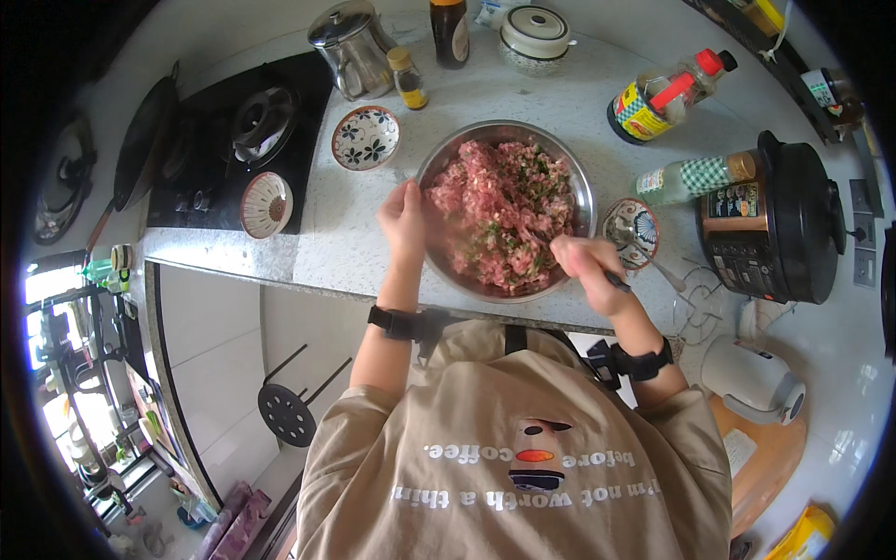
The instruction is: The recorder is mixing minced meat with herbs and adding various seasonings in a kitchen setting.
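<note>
A wide stainless steel bowl (509, 298) stands on the speckled countertop before me, full of raw minced meat (490, 203) mixed with chopped greens. My left hand (403, 213) pinches the bowl's rim at its left side. At the lower right of the bowl, my right hand (590, 271) is closed around a utensil with a dark handle (617, 281); its far end is in the meat and cannot be made out. Just right of the bowl sits a small patterned bowl (647, 231) with a metal spoon (665, 273) resting in it.
Two small patterned bowls (365, 110) (267, 205) lie left, one at the black gas hob's edge (301, 140). Behind stand a steel pitcher (350, 56), bottles (450, 35) and a lidded pot (535, 42). Sauce bottles (647, 112) and an electric pressure cooker (770, 217) are right.
</note>
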The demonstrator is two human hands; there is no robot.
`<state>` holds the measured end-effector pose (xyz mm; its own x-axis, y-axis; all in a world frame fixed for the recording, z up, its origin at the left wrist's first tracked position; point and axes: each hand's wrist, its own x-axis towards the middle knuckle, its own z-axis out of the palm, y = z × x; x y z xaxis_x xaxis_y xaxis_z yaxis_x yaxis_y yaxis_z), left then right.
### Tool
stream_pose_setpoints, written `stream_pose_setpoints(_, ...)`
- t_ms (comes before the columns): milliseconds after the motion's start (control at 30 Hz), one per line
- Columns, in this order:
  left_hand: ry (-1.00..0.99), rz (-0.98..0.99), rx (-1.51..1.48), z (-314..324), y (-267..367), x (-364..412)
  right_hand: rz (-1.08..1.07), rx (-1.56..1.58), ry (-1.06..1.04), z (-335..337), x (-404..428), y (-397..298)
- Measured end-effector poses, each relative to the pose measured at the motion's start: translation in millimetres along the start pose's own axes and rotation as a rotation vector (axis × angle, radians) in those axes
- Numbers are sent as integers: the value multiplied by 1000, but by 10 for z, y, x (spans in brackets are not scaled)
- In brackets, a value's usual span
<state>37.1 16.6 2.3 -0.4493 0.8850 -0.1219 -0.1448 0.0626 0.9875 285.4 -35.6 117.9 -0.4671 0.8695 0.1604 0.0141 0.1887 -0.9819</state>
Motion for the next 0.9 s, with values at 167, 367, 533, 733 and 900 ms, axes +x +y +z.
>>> stream_pose_setpoints(167,-69,-12,67,-22,2,202,-201,294,77,-101,0,-281)
stream_pose_setpoints(367,-198,-87,49,52,104,281,-168,82,124,-142,692,-239)
stream_pose_setpoints(533,-178,1,121,98,98,274,-92,114,130,39,1011,186)
stream_pose_setpoints(733,-128,31,145,62,67,289,40,-14,1,37,186,109)
stream_pose_setpoints(900,-186,72,244,32,41,394,-116,192,52,-72,-59,-49)
